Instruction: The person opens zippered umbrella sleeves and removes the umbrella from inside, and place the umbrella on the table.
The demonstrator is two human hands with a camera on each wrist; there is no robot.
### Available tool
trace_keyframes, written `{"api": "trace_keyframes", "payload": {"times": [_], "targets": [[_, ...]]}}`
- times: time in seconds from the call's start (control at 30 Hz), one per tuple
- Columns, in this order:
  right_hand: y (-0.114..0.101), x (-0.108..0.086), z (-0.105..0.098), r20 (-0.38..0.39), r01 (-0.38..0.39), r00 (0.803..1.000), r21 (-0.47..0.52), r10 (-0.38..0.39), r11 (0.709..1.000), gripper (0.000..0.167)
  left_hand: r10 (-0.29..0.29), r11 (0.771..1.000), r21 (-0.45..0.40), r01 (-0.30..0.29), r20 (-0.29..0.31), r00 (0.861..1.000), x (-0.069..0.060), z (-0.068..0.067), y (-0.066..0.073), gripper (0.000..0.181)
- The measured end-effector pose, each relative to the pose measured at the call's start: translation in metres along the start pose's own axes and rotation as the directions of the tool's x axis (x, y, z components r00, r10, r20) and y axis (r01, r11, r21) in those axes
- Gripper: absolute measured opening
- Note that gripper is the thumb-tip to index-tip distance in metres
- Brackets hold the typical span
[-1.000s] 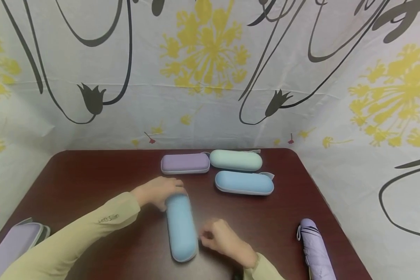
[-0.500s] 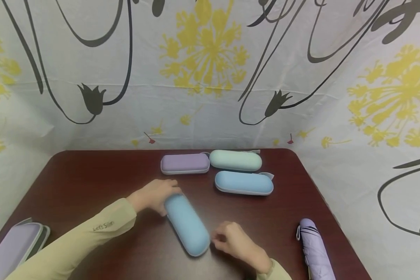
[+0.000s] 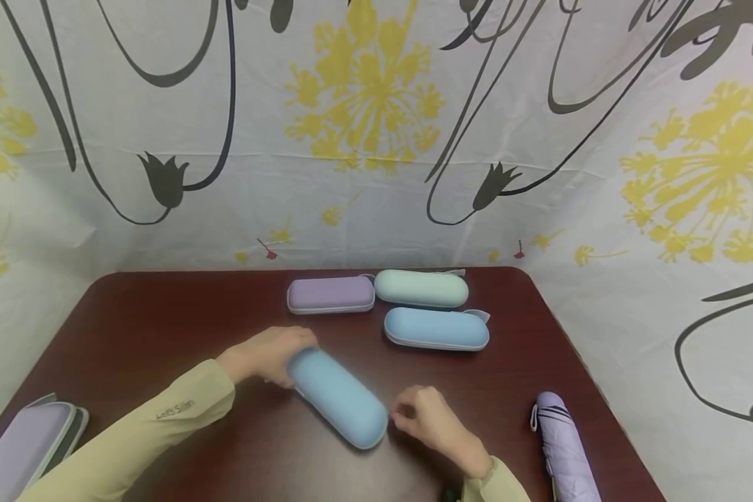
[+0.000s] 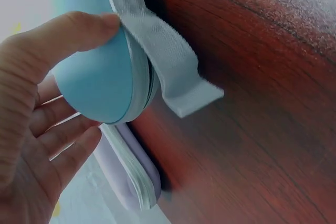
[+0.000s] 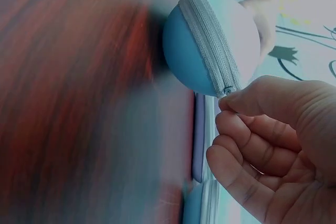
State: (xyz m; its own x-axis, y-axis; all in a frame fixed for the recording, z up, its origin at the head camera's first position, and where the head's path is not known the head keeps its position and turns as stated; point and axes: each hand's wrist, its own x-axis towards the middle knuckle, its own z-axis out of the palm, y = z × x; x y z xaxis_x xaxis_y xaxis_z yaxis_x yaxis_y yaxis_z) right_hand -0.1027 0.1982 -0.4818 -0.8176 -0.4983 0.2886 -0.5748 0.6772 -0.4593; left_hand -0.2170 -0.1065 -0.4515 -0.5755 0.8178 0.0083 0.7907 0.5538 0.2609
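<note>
"Blue case (image 3: 339, 397) first: where does it lie against your hands?"

"Slantwise between them, over the dark table (image 3: 182, 314). My left hand (image 3: 270, 354) has the far left end; my right hand (image 3: 431, 420) is right at the nearer end."

"Is the left one wide or narrow?"

"Wrapped round the case, thumb on one side and fingers on the other. A grey strap (image 4: 168, 51) hangs loose from the seam beside my thumb."

"And the right?"

"Narrow. Thumb and forefinger pinch at the zip slider (image 5: 228, 90), with the zip (image 5: 210, 40) running across that rounded end."

"What lies beyond?"

"A second blue case (image 3: 436, 329), then a mint case (image 3: 422, 288) with a purple case (image 3: 330, 295) to its left."
</note>
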Motion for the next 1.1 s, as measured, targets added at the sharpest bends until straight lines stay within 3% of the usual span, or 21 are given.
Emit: {"api": "trace_keyframes", "payload": {"times": [0.2,0.6,0.93,1.1], "targets": [[0.002,0.000,-0.002,-0.004,0.009,1.000,-0.008,-0.009,1.000,0.015,0.021,1.000,-0.004,-0.021,-0.001,1.000,0.000,-0.001,-0.002,0.060],[0.004,-0.009,-0.003,-0.010,-0.012,1.000,-0.067,0.012,0.998,0.016,0.005,0.999,-0.032,-0.006,-0.038,0.999,-0.001,0.004,-0.004,0.054],[0.002,-0.012,-0.001,-0.016,-0.036,0.999,-0.068,0.035,0.997,0.017,-0.070,0.997,-0.050,0.066,-0.096,0.993,-0.012,0.007,0.008,0.048],[0.000,-0.013,0.001,-0.044,-0.052,0.998,-0.066,0.049,0.996,0.017,-0.105,0.993,-0.059,0.097,-0.148,0.983,-0.017,0.011,0.012,0.048]]}}
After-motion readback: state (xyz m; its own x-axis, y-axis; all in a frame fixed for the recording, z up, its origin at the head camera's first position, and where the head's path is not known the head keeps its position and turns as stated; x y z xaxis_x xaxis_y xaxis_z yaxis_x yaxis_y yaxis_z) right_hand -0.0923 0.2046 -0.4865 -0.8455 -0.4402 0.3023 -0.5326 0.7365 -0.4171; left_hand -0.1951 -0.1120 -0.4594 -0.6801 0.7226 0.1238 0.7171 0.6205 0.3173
